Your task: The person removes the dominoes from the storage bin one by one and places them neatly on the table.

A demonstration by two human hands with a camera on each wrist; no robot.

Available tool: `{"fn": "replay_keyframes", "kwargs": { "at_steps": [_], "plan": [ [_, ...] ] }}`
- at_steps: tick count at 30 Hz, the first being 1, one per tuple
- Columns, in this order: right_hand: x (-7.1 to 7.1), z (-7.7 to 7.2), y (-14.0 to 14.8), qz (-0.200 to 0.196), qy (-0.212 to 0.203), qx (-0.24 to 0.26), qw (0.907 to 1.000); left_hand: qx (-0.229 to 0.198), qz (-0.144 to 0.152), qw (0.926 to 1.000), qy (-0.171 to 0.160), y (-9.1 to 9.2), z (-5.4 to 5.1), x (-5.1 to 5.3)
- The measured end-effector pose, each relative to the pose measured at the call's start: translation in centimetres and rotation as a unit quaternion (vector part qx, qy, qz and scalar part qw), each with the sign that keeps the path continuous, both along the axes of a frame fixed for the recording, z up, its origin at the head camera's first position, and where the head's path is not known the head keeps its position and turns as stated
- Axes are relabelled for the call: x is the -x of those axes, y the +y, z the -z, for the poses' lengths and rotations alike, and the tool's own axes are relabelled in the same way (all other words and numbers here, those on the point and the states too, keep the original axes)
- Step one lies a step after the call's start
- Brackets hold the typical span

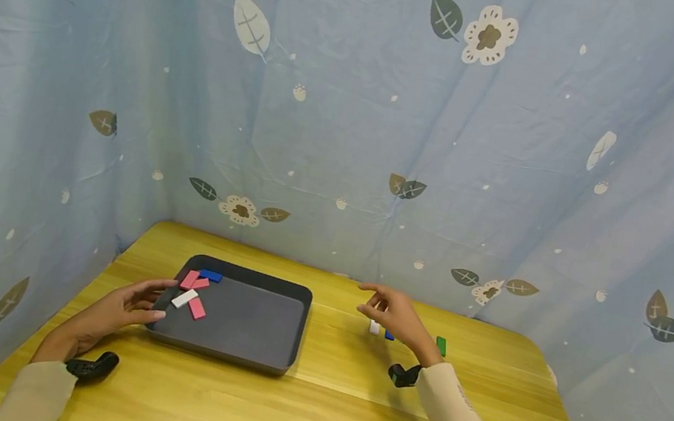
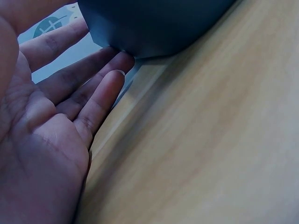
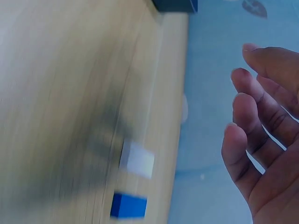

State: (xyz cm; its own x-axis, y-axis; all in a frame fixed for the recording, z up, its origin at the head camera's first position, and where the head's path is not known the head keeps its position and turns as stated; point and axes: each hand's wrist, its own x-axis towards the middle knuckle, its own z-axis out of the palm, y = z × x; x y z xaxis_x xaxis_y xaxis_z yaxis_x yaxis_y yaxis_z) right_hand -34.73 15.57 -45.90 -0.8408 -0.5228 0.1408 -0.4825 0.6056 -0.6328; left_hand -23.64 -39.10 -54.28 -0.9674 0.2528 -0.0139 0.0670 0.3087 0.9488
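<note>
left hand (image 1: 119, 310), grip uncurled, touches the tray (image 1: 252, 323); right hand (image 1: 397, 317), grip relaxed, hovers right of the tray near a white block (image 1: 374, 328).

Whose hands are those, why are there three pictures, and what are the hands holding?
There's no robot here: just a person's bare left hand and right hand. The big picture comes from a camera on the person's head, looking down. The other two come from wrist cameras, so things look close and tilted.

On the wooden table is a dark tray with three pink pieces, a white piece and a blue piece inside. Outside it lie another white piece, another blue piece and a green piece.

The left hand touches the tray's left side. The right hand is raised above the table, and I see nothing in it.
</note>
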Motion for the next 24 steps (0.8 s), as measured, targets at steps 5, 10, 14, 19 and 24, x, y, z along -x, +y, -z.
{"fn": "replay_keyframes", "kwargs": {
  "at_steps": [5, 10, 14, 19, 24],
  "plan": [
    [-0.1, 0.1, -2.4, -0.024, 0.007, 0.004, 0.9997, -0.005, -0.001, 1.0000, -0.005, 0.0, 0.0, 0.0],
    [-0.1, 0.1, -4.4, -0.044, 0.017, 0.012, 0.9988, -0.007, -0.001, 1.0000, -0.006, 0.0, 0.1, 0.0],
    [-0.2, 0.2, -5.8, -0.055, 0.014, 0.020, 0.9982, -0.006, -0.001, 1.0000, -0.003, 0.1, 0.1, 0.0],
    [-0.4, 0.5, -7.7, -0.077, 0.011, 0.025, 0.9967, -0.005, -0.004, 1.0000, -0.003, 0.0, 0.1, 0.0],
    [-0.8, 0.6, -9.8, -0.101, 0.016, 0.032, 0.9942, -0.004, -0.005, 1.0000, -0.002, 0.0, 0.1, 0.0]
  ]
}}
